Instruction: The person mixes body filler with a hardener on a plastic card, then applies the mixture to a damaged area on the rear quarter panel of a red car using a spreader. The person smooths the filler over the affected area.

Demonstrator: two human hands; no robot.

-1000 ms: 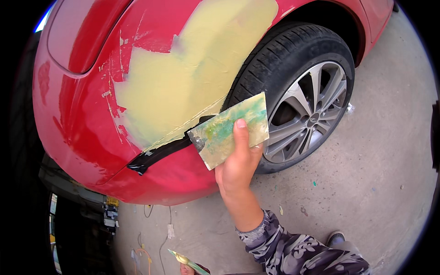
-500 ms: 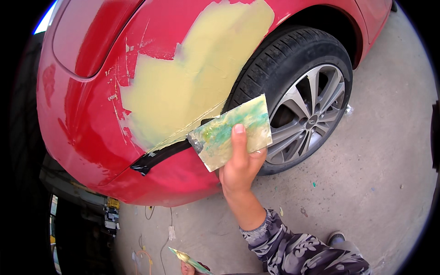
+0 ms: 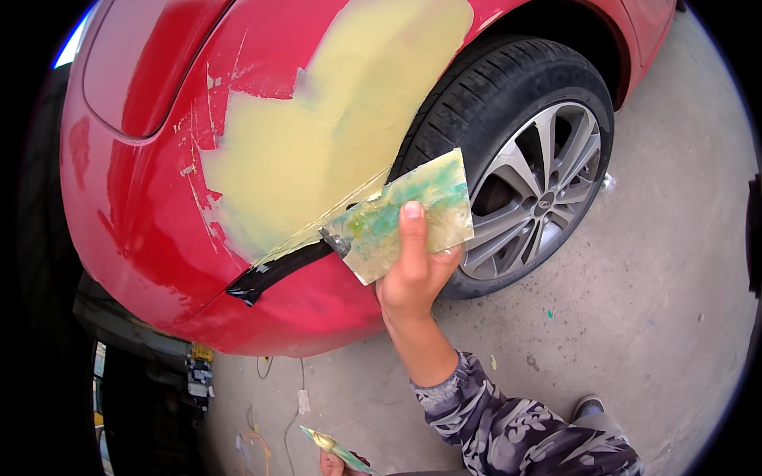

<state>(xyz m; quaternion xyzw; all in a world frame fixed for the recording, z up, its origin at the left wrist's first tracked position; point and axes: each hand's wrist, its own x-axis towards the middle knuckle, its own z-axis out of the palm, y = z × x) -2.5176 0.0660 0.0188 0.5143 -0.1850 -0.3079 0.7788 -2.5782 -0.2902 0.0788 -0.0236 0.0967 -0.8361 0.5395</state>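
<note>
My right hand (image 3: 413, 274) grips a flat rectangular putty spreader (image 3: 405, 214), thumb laid along its face. Cream and green filler smears cover the spreader. Its upper left side lies over the lower edge of a pale yellow filler patch (image 3: 309, 159) on the red car's fender (image 3: 151, 230); whether it touches cannot be made out. Black tape (image 3: 278, 272) runs along the panel seam below the patch. At the bottom edge, my left hand (image 3: 331, 464), partly cut off, holds a thin greenish putty board (image 3: 345, 454) seen nearly edge-on, with yellowish filler at its tip.
Right of the spreader stands the car's wheel (image 3: 540, 206) with a black tyre and silver spokes. Cables (image 3: 290, 432) cross the concrete floor (image 3: 635, 317) at lower left, near assorted items (image 3: 200, 373). My shoe (image 3: 588, 406) shows at lower right.
The spreader and my right hand have shifted slightly upward in the picture. My left hand and its board appear a little further right. The view itself has shifted slightly.
</note>
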